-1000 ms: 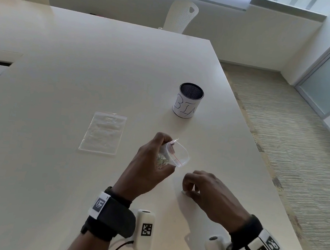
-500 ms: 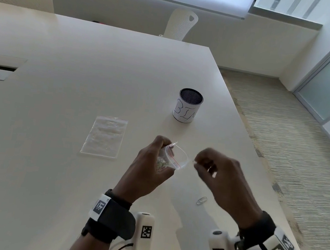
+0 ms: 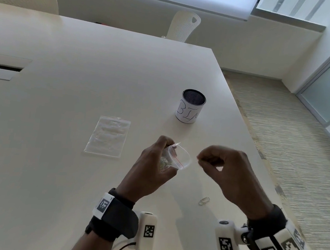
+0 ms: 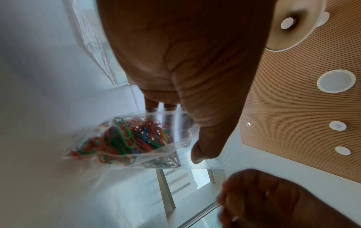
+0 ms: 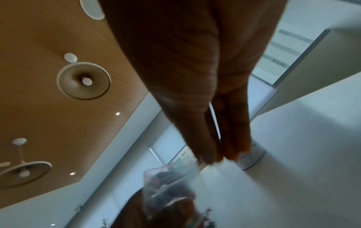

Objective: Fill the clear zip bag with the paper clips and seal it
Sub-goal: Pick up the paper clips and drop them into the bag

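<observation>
My left hand [image 3: 164, 157] grips the clear zip bag [image 3: 180, 157] above the table, its red-striped mouth held open toward the right. The left wrist view shows a heap of coloured paper clips [image 4: 132, 137] inside the bag [image 4: 171, 148], with my thumb on its front wall. My right hand [image 3: 199, 159] hovers just right of the mouth, thumb and fingertips [image 5: 210, 157] pinched together on what looks like a thin pale clip, blurred by motion. One silver paper clip [image 3: 204, 200] lies on the table below my right wrist.
A white cup marked BIN [image 3: 190, 109] stands behind the hands. An empty flat clear bag [image 3: 108, 136] lies to the left. The table's right edge [image 3: 258, 155] runs close to my right hand. Two chairs stand at the far side.
My right hand rose from the tabletop and moved up to the bag's mouth, uncovering a silver clip on the table. My left hand kept the bag in place.
</observation>
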A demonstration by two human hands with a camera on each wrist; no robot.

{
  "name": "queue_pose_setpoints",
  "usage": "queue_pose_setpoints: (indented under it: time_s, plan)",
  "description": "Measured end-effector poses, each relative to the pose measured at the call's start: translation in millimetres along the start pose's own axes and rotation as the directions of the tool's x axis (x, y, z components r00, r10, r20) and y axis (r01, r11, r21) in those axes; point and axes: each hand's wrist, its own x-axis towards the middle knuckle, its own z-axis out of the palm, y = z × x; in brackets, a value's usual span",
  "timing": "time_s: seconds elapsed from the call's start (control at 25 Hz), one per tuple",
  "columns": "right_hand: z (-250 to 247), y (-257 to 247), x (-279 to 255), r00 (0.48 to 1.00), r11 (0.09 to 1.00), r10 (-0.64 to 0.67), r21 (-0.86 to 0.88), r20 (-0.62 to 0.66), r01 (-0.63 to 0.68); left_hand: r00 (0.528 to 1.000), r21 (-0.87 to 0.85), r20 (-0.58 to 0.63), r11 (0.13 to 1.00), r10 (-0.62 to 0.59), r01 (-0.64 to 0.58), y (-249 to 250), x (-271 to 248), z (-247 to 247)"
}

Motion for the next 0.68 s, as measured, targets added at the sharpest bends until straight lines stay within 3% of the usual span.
queue_pose_setpoints:
  time_s: [0.04,0.12,0.2,0.48,0.68]
  plan:
    - [-3.8,12.5,-4.0,0.988,0.997,-0.002,-0.080,0.154,0.014,1.000,-0.002,0.001,1.000,0.002,-0.002,0.0,0.1,0.2]
    - [-5.4,35.0,-14.3,0.911,0.971,0.066,-0.236,0.406,0.035,1.000,-0.003,0.003,1.000,0.006,-0.006,-0.3,0.1,0.4]
    - [-0.8,49.9,-25.1,0.861,0.952,0.120,-0.302,0.494,0.040,1.000,-0.005,0.009,1.000,0.011,-0.011,-0.7,0.2,1.2]
    - [14.2,58.3,-33.0,0.884,0.944,0.173,-0.330,0.434,-0.022,1.000,-0.013,0.012,1.000,-0.021,0.022,-1.7,0.8,3.2]
    - [17.6,52.8,-34.8,0.859,0.938,0.246,-0.334,0.449,-0.094,1.000,-0.010,0.012,1.000,-0.013,0.013,-3.6,0.6,3.6]
